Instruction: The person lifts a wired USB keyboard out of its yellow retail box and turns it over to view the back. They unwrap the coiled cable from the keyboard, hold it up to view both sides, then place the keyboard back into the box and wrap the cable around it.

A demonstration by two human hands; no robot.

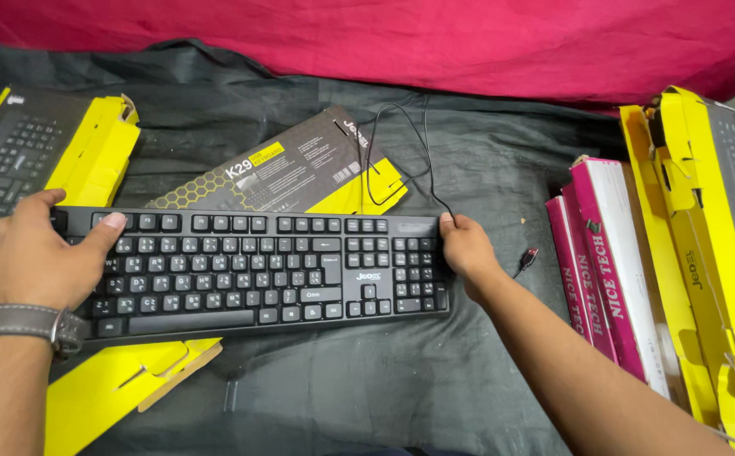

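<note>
On the black cloth (367, 371), seen from our head camera, we held the black keyboard (257, 274) flat by both ends: left hand (42, 253) clasping its left edge, right hand (466, 249) gripping the right. It was already out of its yellow-and-black box (300, 173), lying just behind; its cable (401, 152) trailed loose, the plug (530, 253) unconnected.

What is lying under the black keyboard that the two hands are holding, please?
Under the black keyboard, a flattened yellow carton sticks out at its near left edge, on the dark cloth. How far the carton reaches beneath is hidden by the keyboard and the left hand.
</note>
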